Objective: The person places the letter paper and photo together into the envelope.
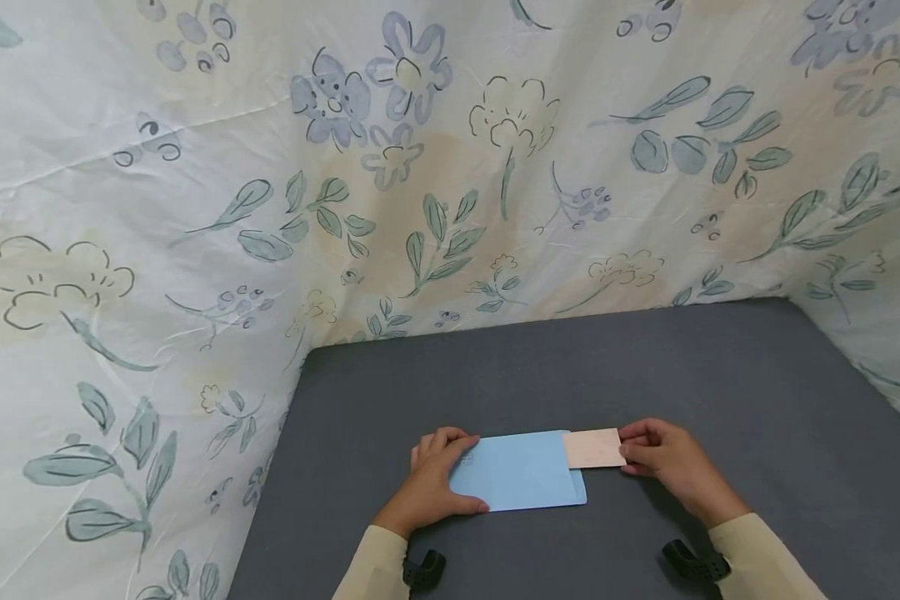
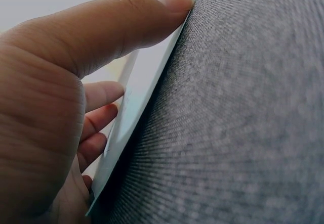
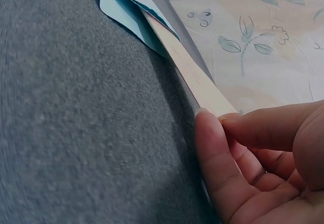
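Observation:
A light blue envelope [image 1: 521, 473] lies on the grey table, its mouth facing right. My left hand [image 1: 433, 482] holds its left end, the thumb at the near edge and the fingers at the far edge. In the left wrist view the thumb [image 2: 147, 21] touches the envelope's rim [image 2: 139, 100]. A pale pink card [image 1: 594, 448] sticks out of the mouth; its left part is hidden inside. My right hand [image 1: 663, 462] pinches the card's right end between thumb and fingers. The right wrist view shows the card [image 3: 190, 64] between the envelope's parted layers [image 3: 134, 19].
The dark grey table [image 1: 540, 367] stretches around both hands. A white cloth [image 1: 450, 167] with flowers and leaves hangs behind the table and along its sides. Black bands [image 1: 423, 571] sit at both wrists, below cream sleeves [image 1: 765, 558].

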Tool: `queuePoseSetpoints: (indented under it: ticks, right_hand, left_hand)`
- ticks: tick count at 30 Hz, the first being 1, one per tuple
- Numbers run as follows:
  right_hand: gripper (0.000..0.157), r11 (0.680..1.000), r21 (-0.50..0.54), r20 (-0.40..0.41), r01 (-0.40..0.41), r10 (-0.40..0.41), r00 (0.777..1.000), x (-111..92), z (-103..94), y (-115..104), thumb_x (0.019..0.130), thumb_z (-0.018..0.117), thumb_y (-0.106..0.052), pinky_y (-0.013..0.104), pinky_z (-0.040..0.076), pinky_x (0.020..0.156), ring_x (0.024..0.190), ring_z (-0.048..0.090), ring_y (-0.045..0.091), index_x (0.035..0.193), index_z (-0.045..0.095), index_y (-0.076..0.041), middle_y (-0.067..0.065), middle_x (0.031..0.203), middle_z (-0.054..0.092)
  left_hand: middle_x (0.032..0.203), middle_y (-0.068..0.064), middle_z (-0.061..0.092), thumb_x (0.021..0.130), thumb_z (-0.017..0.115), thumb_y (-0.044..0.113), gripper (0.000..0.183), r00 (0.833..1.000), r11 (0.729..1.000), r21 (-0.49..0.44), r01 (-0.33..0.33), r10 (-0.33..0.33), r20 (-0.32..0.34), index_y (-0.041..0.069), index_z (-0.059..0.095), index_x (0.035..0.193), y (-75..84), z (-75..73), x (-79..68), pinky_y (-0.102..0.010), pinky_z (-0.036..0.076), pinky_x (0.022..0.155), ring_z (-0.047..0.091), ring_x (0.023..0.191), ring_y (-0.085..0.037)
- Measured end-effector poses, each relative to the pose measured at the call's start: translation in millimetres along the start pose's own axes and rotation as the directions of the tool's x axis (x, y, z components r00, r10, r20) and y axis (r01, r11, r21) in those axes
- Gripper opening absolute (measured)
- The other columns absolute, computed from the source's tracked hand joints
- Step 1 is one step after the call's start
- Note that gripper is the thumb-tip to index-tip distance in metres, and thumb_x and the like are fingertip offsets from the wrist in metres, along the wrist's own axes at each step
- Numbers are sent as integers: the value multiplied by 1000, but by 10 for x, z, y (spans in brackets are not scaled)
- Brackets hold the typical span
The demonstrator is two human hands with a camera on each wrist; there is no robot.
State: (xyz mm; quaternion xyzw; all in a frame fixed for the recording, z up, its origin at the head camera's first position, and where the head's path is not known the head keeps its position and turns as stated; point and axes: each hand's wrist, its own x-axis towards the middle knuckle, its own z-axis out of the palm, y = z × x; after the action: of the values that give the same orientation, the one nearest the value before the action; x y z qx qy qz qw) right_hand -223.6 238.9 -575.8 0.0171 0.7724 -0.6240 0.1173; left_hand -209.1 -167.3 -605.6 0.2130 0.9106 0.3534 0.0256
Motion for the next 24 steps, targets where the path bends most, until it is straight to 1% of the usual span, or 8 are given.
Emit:
queuePoseSetpoints:
  ticks: [5,14,20,24]
  right_hand:
    - [31,1000,17,14,9,-9,1000,15,61,8,104,69,3,38,63,80,94,70,30,131,60,17,21,108,64]
    - [27,999,-45,17,21,-20,1000,18,128,13,104,71,0,37,61,78,93,68,29,127,63,13,17,106,66]
    - [26,998,-63,10,2,-1,1000,-2,166,-19,103,72,1,37,61,80,93,68,29,125,65,11,16,104,66]
    - [26,998,-68,10,-12,13,1000,6,195,-31,103,72,-1,37,61,79,94,69,29,126,65,10,16,105,67]
  left_hand:
    - [149,7,45,76,99,57,99,1000,1000,7,7,-7,-3,25,57,161,-1,-9,-12,-59,26,110,36,136,-25]
    - [150,6,45,77,98,56,99,1000,1000,-19,4,-4,5,23,57,161,8,-34,-30,-60,25,110,35,137,-26]
    - [152,7,43,78,96,58,99,1000,1000,-21,2,-2,24,26,55,162,3,-28,-17,-58,25,111,34,139,-24]
    - [152,7,43,78,97,58,99,1000,1000,-25,3,-3,18,25,55,162,10,-33,-17,-58,25,111,34,139,-24]
